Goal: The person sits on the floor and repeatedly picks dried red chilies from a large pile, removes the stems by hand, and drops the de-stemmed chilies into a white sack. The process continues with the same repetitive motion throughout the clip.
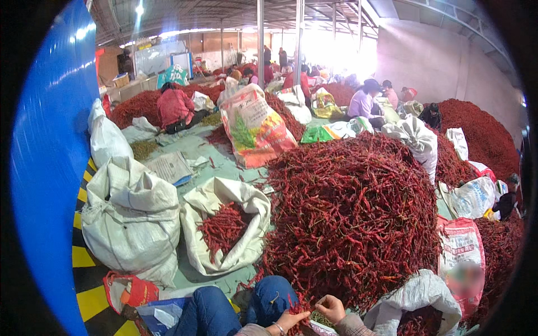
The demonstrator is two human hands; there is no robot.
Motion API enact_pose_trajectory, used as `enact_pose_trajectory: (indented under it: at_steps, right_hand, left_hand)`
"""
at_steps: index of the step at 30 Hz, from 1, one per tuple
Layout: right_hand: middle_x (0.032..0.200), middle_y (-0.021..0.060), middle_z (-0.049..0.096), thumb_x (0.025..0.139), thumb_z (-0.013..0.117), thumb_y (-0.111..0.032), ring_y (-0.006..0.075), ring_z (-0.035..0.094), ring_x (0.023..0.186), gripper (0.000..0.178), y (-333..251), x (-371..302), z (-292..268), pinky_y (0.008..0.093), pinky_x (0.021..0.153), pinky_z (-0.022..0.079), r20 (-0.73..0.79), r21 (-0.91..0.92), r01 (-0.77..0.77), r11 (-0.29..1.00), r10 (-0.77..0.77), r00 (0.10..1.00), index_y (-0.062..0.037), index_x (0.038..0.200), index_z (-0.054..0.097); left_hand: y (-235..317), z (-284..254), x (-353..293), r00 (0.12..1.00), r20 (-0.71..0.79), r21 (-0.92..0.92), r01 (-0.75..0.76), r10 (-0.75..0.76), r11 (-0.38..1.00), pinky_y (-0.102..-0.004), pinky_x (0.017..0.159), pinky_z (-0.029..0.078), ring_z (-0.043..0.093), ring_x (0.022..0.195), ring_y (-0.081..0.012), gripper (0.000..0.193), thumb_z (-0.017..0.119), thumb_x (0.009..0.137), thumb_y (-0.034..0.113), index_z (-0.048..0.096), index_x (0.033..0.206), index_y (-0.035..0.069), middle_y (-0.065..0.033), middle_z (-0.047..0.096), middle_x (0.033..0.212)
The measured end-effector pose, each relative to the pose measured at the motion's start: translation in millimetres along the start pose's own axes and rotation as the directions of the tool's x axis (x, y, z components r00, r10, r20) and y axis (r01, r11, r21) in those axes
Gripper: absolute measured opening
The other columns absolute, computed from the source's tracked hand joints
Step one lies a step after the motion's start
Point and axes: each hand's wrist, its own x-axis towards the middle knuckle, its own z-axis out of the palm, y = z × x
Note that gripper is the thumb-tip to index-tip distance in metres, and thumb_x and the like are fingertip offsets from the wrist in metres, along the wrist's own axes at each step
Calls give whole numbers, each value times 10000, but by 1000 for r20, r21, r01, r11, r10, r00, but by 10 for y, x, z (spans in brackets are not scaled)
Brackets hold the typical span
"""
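Note:
At the lower edge, over my lap, my left hand (291, 320) is closed around a small bunch of dried red chili peppers (300, 307). Just to its right, my right hand (330, 308) is closed in a pinch close to the bunch; what sits between its fingertips is too small to make out. Beyond both hands rises a large heap of dried red chili peppers (353, 213). An open white woven sack (193, 246) left of the heap has red chilies inside. By my right forearm lies another open white sack (417, 291) with dark red chilies in it.
A full white sack (131, 224) stands at the left, beside a blue wall (45, 168) and a yellow-black floor stripe (89, 255). A printed sack (255, 126) stands behind the heap. Farther off, several people sit among more chili heaps (476, 131); metal posts (260, 42) rise there.

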Motion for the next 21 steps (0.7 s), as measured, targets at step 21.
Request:
enact_pose_trajectory:
  at_steps: [21]
  right_hand:
    - [793,122,626,869,599,-320,216,608,712,370,465,-182,-116,367,662,504,246,-450,-41,892,168,954,23,1005,619]
  left_hand:
    - [-531,-434,401,984,-169,-265,15,-62,964,-309,737,489,624,765,-133,233,675,825,198,655,970,17,-40,674,841]
